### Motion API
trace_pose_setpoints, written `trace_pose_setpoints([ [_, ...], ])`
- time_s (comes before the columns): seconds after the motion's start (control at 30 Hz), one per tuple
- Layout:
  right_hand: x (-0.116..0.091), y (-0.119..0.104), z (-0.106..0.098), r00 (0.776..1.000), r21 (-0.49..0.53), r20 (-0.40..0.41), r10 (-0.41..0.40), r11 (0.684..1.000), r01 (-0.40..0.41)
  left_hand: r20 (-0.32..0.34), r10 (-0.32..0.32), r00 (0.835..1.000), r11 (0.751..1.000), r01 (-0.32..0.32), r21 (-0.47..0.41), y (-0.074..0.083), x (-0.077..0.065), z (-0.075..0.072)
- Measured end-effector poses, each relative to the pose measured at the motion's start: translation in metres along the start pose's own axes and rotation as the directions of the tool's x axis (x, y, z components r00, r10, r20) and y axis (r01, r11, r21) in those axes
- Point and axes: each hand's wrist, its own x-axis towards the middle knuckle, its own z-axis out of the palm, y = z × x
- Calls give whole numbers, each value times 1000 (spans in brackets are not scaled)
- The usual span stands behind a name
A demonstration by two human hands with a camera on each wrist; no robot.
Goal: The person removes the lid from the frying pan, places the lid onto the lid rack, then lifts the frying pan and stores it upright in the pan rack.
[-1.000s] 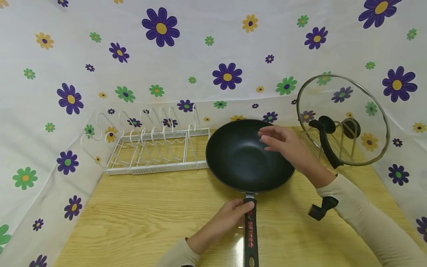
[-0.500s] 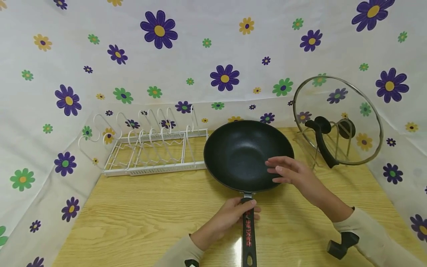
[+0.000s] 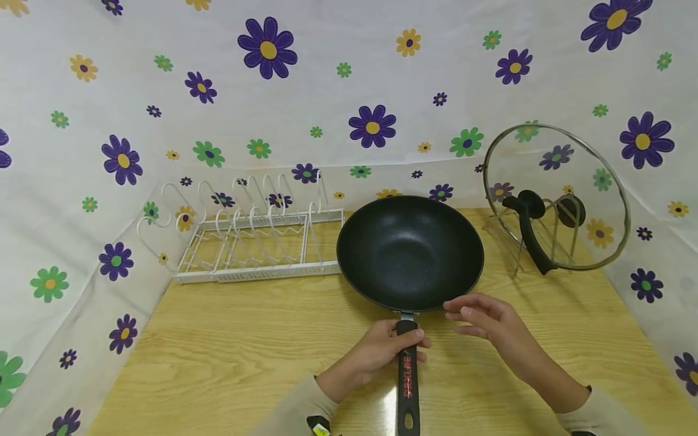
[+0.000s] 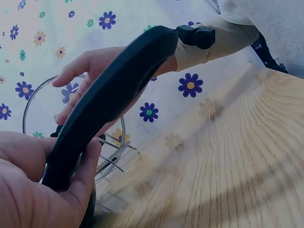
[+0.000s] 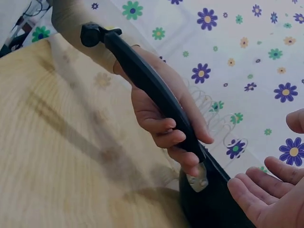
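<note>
Head view: the pan is toward the table's far edge, its long handle running toward the near edge. The left hand, nearer, grips that handle close to the pan; the right hand, fingers loosely extended, is at the pan's near right side, contact unclear.

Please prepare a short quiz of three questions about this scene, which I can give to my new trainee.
1. Choose one: what does the left hand hold?
A) the lid
B) the handle
C) nothing
2. True or false: the right hand holds the lid.
3. Fill the gap: in the head view, the rack is to the ____ of the pan.

Key:
1. B
2. False; it holds nothing.
3. left
</note>
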Motion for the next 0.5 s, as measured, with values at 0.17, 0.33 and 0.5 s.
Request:
trace_pose_setpoints([
  [0.17, -10, 9, 3, 997, 66, 63, 36, 997, -40, -9, -16, 1000, 999, 16, -42, -2, 3, 7],
  [0.33, -21, 21, 7, 988, 108, 113, 108, 987, -120, -53, -20, 998, 998, 17, -54, -5, 6, 15],
  [0.5, -27, 33, 16, 966, 160, 204, 162, 968, -196, -69, -4, 998, 999, 1, -42, -5, 6, 17],
])
